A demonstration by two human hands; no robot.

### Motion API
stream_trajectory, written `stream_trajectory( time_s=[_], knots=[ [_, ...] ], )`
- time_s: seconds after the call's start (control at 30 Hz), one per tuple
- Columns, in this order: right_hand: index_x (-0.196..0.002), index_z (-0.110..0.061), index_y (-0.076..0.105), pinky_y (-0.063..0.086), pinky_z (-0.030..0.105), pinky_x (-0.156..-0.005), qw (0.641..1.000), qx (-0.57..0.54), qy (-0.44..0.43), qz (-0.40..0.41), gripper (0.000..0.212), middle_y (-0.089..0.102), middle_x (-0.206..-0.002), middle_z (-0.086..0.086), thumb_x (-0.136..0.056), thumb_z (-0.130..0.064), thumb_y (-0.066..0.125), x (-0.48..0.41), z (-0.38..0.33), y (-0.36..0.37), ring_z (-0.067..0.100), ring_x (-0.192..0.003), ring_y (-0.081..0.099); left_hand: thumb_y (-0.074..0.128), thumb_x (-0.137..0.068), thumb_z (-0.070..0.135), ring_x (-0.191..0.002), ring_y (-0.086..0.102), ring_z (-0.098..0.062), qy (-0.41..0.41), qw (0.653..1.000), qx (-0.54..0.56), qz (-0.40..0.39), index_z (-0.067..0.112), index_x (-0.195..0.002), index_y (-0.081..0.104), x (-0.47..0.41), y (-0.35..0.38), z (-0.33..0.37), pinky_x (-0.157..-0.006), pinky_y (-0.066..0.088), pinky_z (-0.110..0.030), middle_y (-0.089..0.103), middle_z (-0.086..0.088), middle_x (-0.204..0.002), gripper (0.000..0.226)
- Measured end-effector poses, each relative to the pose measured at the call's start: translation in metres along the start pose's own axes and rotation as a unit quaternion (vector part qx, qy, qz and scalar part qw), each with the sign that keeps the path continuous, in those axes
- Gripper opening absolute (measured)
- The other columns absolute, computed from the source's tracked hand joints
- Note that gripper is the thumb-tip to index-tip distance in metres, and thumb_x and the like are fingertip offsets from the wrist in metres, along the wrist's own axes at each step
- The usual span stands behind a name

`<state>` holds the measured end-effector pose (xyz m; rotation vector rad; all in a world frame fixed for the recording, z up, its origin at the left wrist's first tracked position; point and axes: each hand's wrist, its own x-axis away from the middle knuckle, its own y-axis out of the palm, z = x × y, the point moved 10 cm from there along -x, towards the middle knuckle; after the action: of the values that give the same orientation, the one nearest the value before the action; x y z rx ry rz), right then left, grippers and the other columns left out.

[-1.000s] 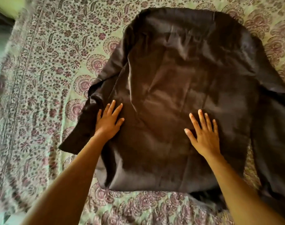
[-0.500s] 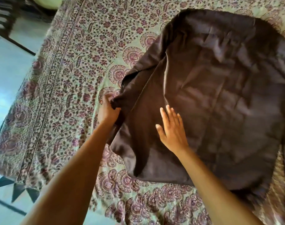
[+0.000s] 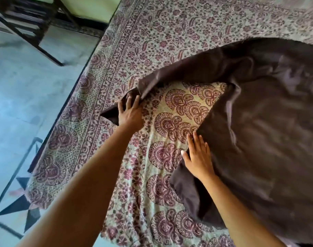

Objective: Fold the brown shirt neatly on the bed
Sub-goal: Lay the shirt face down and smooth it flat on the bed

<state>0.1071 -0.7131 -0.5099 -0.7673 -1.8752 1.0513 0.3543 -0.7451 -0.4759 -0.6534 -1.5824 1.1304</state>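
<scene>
The brown shirt (image 3: 259,139) lies spread over the right half of the bed. One sleeve (image 3: 187,72) is stretched out to the left across the patterned sheet. My left hand (image 3: 130,113) holds the end of that sleeve near the bed's left border, fingers over the cloth. My right hand (image 3: 198,157) rests flat, fingers straight, on the near left edge of the shirt's body. The shirt's right side runs out of view.
The bed is covered by a floral sheet (image 3: 161,175) in pale green and maroon. Its left edge (image 3: 66,107) drops to a blue tiled floor (image 3: 18,104). A dark wooden chair or frame (image 3: 27,29) stands at the far left.
My left hand took the sleeve and drew it out leftward, away from the shirt's body. My right hand slid left to the shirt's edge. The view swung left.
</scene>
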Motion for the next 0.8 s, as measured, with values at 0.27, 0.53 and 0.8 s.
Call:
stream_trajectory(
  time_s=[0.27,0.53,0.8],
  knots=[
    [-0.14,-0.006,0.038,0.036,0.04,-0.105,0.987,-0.146,0.032,0.06,0.054,0.034,-0.148,0.011,-0.09,-0.027,0.038,0.023,0.046,-0.023,0.024,-0.135,0.036,0.048,-0.093,0.023,-0.114,0.052,-0.023,0.073,0.971,0.225,0.034,0.024,-0.125,0.055,0.072,0.029,0.079,-0.095,0.045,-0.044,0.051,-0.005,-0.133,0.033],
    [-0.13,-0.006,0.051,0.045,0.044,-0.094,0.996,-0.047,0.066,0.023,0.059,0.044,-0.141,0.013,-0.08,-0.033,0.035,0.098,0.104,-0.013,0.028,-0.124,0.049,0.069,-0.082,0.029,-0.094,0.062,-0.031,0.035,0.947,0.279,-0.155,0.008,-0.109,0.06,0.133,0.099,0.144,-0.072,0.047,-0.032,0.066,-0.017,-0.101,0.036],
    [-0.137,-0.014,0.043,0.021,0.049,-0.11,0.991,-0.035,0.126,0.019,0.064,0.034,-0.149,0.005,-0.084,-0.042,0.023,0.199,0.186,0.0,0.025,-0.137,0.033,0.069,-0.079,0.037,-0.062,0.051,-0.026,-0.131,0.936,0.324,-0.052,0.012,-0.054,0.044,0.17,0.108,0.103,-0.056,0.036,-0.032,0.054,-0.018,-0.062,0.043]
  ],
)
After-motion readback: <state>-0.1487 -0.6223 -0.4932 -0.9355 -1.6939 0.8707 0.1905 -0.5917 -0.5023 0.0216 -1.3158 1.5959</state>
